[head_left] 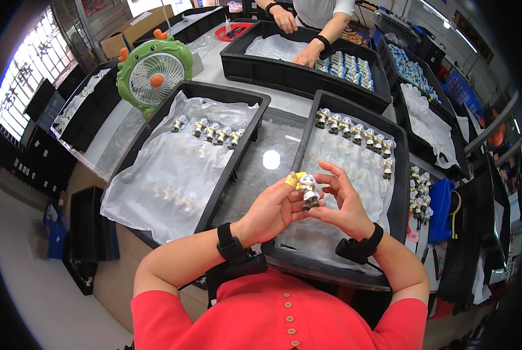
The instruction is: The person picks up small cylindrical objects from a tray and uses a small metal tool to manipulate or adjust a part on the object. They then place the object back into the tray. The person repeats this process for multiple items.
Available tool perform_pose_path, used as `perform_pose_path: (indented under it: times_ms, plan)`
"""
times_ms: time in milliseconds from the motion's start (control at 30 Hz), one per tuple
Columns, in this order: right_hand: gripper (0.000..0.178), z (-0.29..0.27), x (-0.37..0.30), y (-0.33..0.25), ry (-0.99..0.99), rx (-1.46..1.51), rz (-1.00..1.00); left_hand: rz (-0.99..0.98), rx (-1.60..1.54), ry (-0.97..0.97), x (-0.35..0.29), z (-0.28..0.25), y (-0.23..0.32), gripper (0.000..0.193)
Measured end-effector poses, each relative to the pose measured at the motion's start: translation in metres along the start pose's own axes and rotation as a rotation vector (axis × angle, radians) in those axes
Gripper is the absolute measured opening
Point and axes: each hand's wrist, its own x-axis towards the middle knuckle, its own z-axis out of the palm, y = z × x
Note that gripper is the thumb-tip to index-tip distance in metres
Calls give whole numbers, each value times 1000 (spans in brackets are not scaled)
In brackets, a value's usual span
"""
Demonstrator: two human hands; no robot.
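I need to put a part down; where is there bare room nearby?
Beyond the left hand, the grey strip between the left tray and right tray looks mostly bare. So does the left tray's white sheet below its figurine row, though faint shapes show through. Crowded: the right tray's far end, lined with figurines, and the figurine cluster beside the blue bin.

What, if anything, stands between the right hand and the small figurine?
Nothing visible: the right hand touches the figurine directly. The left hand holds it too, with something yellow at a fingertip.
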Motion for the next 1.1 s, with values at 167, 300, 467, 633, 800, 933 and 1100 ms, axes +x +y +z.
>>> perform_pose_path:
  times_ms: [167,300,467,633,800,933,1100]
  plan:
    - [81,0,0,-2,-37,192,90,33,-12,23,-1,1,-2,43]
    - [72,1,0,-6,-60,365,195,28,-23,40,1,-5,-6,44]
    - [64,1,0,-6,-20,441,222,-43,4,8,0,-3,-4,41]
    - [68,2,-3,-13,114,311,10,-4,243,116,-3,13,-7,40]
    - [87,5,-9,-25,107,-484,-400,-43,37,-14,-5,6,-8,40]
    - [93,5,-9,-22,105,-496,-396,-47,51,-38,-5,8,-6,44]
    - [103,5,-9,-19,57,-440,-406,-14,52,-99,-4,10,-6,47]
